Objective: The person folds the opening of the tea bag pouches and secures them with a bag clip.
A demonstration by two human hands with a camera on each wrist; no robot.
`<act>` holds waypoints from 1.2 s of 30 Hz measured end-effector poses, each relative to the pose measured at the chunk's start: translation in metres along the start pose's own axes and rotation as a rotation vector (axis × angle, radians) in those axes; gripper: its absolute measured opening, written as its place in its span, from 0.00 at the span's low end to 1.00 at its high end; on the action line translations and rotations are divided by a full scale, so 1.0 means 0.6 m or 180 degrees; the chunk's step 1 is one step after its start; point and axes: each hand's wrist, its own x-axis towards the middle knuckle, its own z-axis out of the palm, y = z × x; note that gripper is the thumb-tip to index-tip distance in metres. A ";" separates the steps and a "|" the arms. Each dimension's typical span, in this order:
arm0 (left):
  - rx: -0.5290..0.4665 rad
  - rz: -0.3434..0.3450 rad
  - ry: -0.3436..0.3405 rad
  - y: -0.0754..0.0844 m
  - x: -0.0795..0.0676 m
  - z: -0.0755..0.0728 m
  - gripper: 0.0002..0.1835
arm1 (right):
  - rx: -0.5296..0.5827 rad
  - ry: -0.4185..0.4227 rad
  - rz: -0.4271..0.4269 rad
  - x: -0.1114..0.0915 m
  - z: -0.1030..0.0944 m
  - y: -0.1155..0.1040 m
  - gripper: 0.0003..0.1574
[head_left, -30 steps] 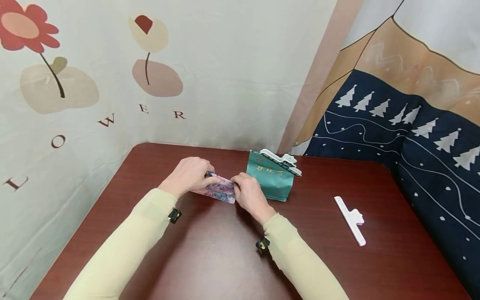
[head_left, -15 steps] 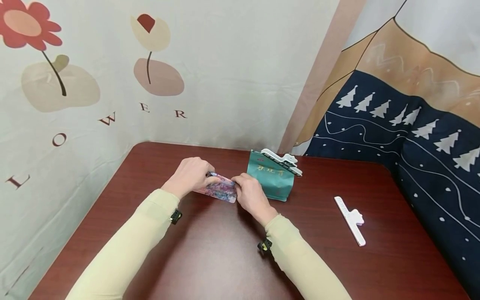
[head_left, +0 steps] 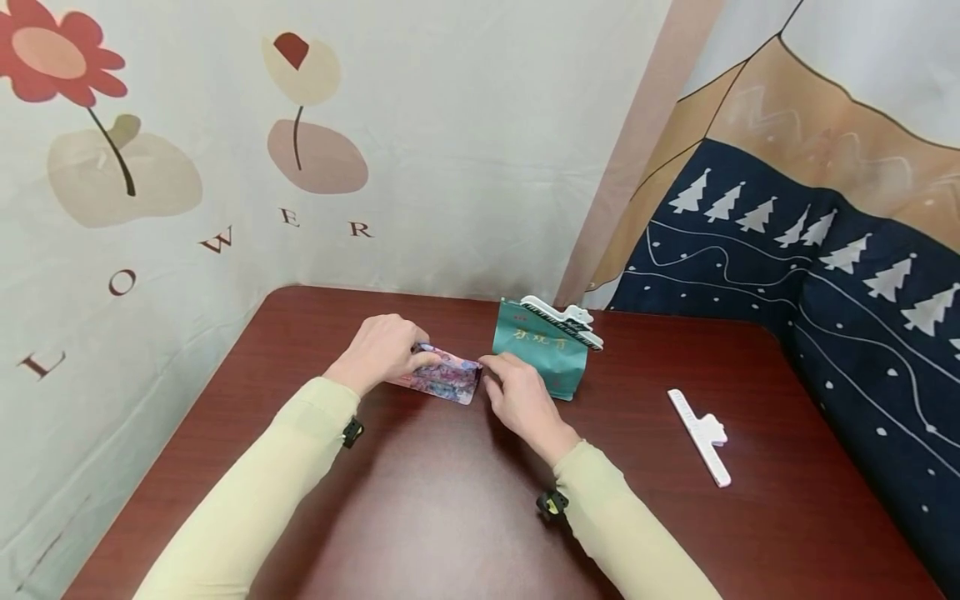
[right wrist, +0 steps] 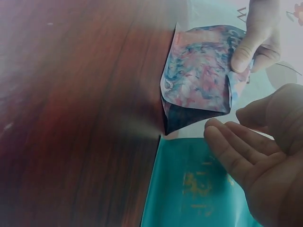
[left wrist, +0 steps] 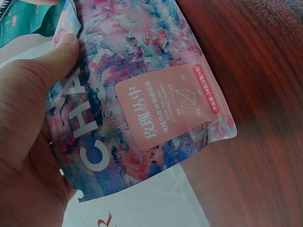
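Observation:
My left hand (head_left: 378, 354) grips a tea bag pouch (left wrist: 142, 90) by its top edge, with the thumb on its front. The pouch is pink, purple and blue, with a pink label and large white letters. In the right wrist view its near end shows a dark folded gusset. My right hand (head_left: 521, 400) is just off the pouch's right end, fingers loosely bent and holding nothing. Directly behind that hand, a teal pouch (head_left: 543, 358) stands with a white clip (head_left: 562, 321) across its top.
On the right of the dark red wooden table (head_left: 450, 517) lies a second white clip (head_left: 701, 437). Behind the table hang a pale flower-print curtain (head_left: 465, 150) and a navy cloth (head_left: 720, 258) printed with trees.
My right hand has let go of the tea bag pouch's right end and shifted slightly right. My left hand has kept its grip, nearly still.

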 end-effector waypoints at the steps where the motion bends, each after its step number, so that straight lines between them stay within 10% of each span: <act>1: -0.0004 -0.0013 -0.0011 0.000 0.000 0.001 0.18 | 0.0017 -0.0017 0.0003 -0.004 -0.003 0.001 0.15; 36: -0.0013 -0.0070 0.0015 0.001 0.001 0.011 0.18 | -0.0416 -0.0242 0.0653 -0.132 -0.151 0.126 0.15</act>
